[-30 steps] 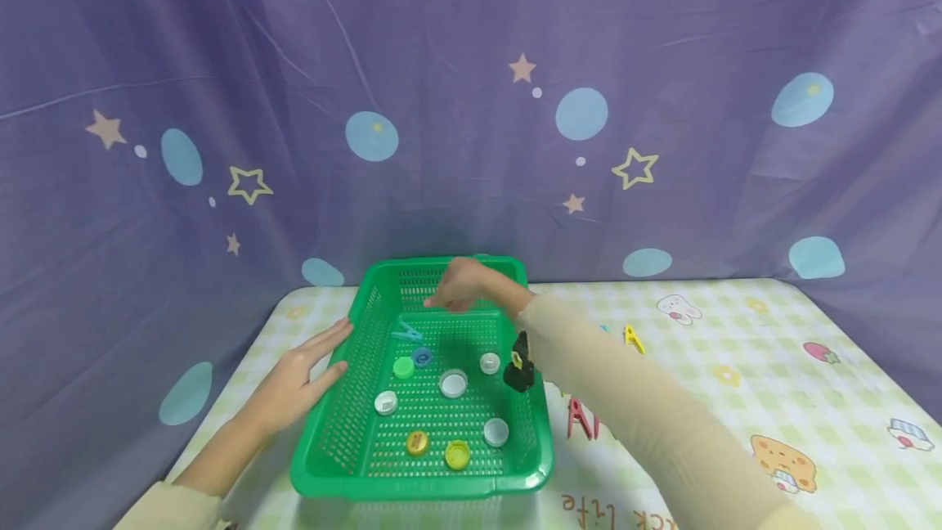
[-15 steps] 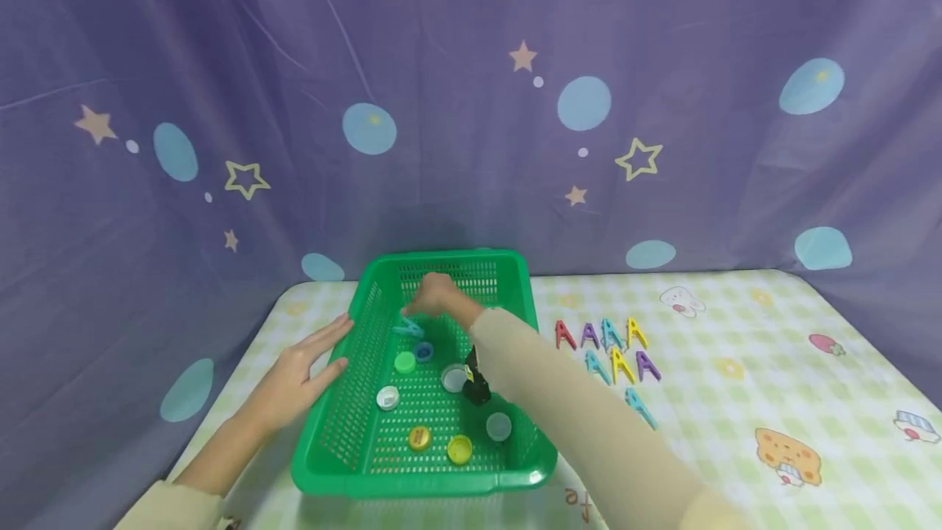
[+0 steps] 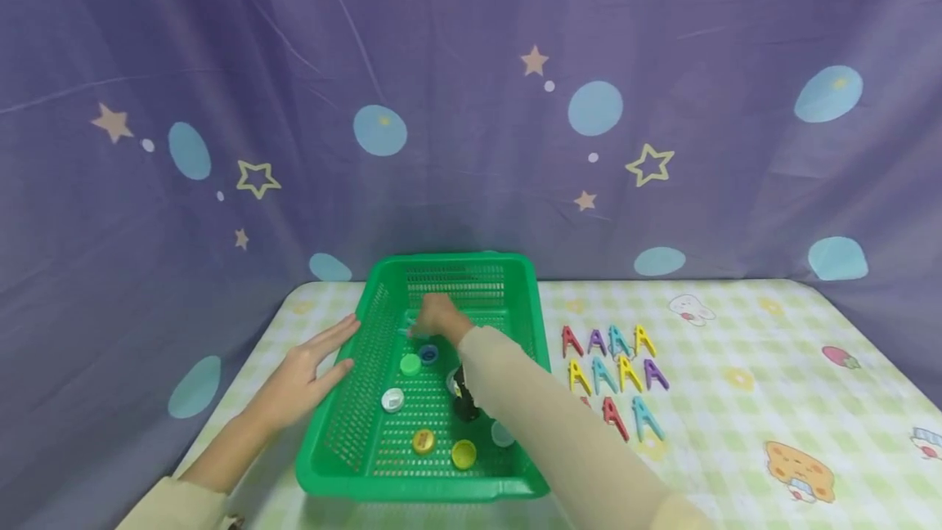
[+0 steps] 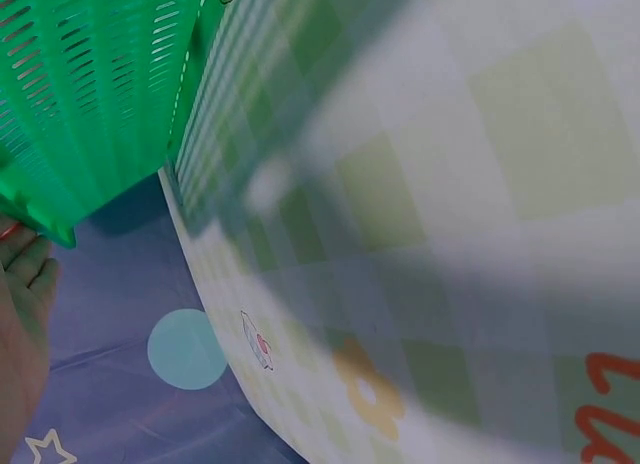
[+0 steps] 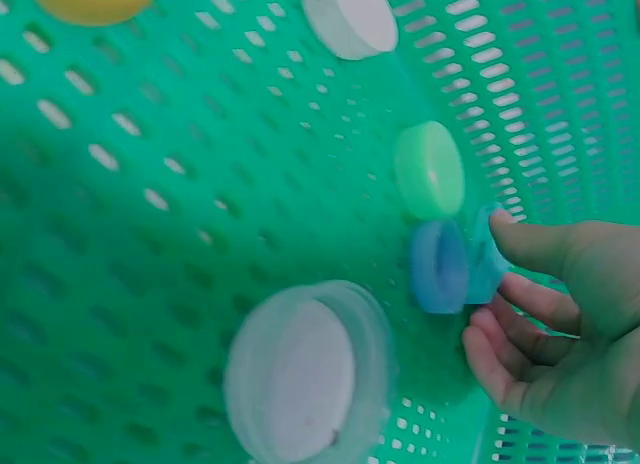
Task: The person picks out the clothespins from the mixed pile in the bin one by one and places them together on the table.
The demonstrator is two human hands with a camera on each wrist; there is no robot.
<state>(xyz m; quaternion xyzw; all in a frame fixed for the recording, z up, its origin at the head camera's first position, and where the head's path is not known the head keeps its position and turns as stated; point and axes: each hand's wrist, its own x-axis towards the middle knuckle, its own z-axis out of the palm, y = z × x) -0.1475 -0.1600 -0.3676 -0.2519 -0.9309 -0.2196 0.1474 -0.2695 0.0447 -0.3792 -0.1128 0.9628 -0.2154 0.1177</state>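
Observation:
A green plastic basket (image 3: pixel 412 487) stands on the table in the head view. My left hand (image 3: pixel 298 379) rests on its left rim with fingers extended; the left wrist view shows fingers (image 4: pixel 30 259) at the rim. Inside the basket's far left part, my right hand (image 3: pixel 440 316) pinches a light-blue clothespin (image 5: pixel 485 259) between thumb and fingers, low over the basket floor. Right beside the clothespin lie a blue bottle cap (image 5: pixel 439 267) and a light-green cap (image 5: pixel 430 170). Part of the clothespin is hidden behind the hand in the head view.
More caps lie in the basket: a white one (image 3: pixel 393 400), a gold one (image 3: pixel 423 442), a yellow one (image 3: pixel 464 455) and a clear one (image 5: pixel 310 379). Red, purple, yellow and blue clothespins, such as this blue one (image 3: pixel 648 419), lie in rows right of the basket on the checked tablecloth (image 3: pixel 706 399).
My right hand has moved left and down into the basket and taken hold of the light-blue clothespin. The rows of clothespins show from behind the arm. My left hand has stayed at the rim.

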